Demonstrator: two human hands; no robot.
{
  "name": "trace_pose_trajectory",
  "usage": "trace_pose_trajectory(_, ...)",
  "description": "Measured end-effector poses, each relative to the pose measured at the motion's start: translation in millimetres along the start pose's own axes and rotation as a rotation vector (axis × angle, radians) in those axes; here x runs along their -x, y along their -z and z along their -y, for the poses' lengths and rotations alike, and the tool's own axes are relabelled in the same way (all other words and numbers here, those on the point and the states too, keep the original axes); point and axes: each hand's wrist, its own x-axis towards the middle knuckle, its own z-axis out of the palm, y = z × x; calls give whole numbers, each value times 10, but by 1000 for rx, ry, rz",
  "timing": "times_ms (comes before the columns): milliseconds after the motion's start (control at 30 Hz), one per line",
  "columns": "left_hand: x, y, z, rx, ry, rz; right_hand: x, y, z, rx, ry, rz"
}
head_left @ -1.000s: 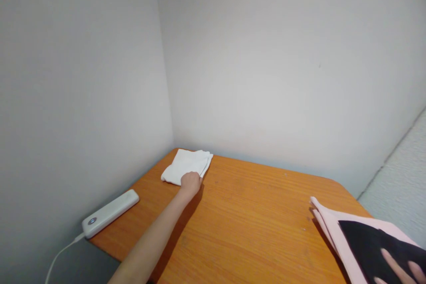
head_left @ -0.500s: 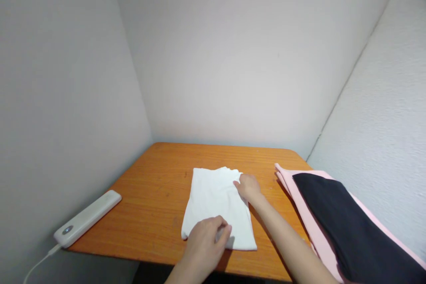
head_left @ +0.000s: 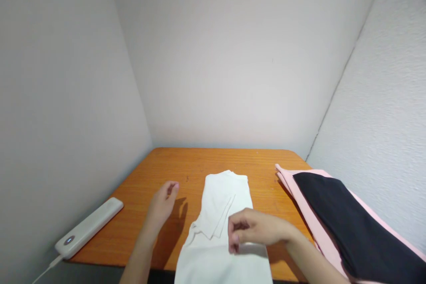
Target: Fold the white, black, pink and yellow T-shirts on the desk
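Observation:
A white garment (head_left: 222, 257) lies lengthwise on the wooden table, its near end running past the front edge and out of view. On its upper part, pointed flaps of the cloth, perhaps a sleeve, are folded inward. My left hand (head_left: 163, 204) hovers above the table to the left of the cloth, fingers loosely bent and holding nothing. Over the middle of the garment is my right hand (head_left: 251, 228), its fingers curled downward with a gap between thumb and forefinger. No cloth shows in its grasp, and its shadow falls on the fabric below.
On the right of the wooden table (head_left: 186, 159) lies a pink cloth (head_left: 301, 206) with a black cloth (head_left: 346, 222) on top. A white oblong device (head_left: 89, 228) with a cable sits at the left edge. Walls close in the back and both sides.
The white garment has gone from a compact folded shape to a longer one reaching past the front edge. My left hand has moved left off it; my right hand has come nearer me.

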Motion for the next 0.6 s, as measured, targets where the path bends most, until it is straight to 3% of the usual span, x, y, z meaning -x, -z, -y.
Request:
trace_pose_trajectory(100, -14, -420, -197, -207, -26, 185, -170, 137, -288, 384, -123, -506)
trace_pose_trajectory(200, 162, -794, -449, -311, -160, 282, -298, 276, -565, 664, -373, -826)
trace_pose_trajectory(267, 338, -970, -571, -360, -225, 339, -333, 333, -708, 706, -476, -884)
trace_pose_trajectory(367, 552, -1113, -624, -474, -200, 359, -383, 358, -865, 665, -489, -878)
trace_pose_trajectory(467, 614, -1147, -557, -461, -183, 334, -505, 329, -957, 588, -453, -942)
trace_pose_trajectory(600, 537, -1103, -424, -277, -166, 347, -725, 278, -958, 445, -370, -980)
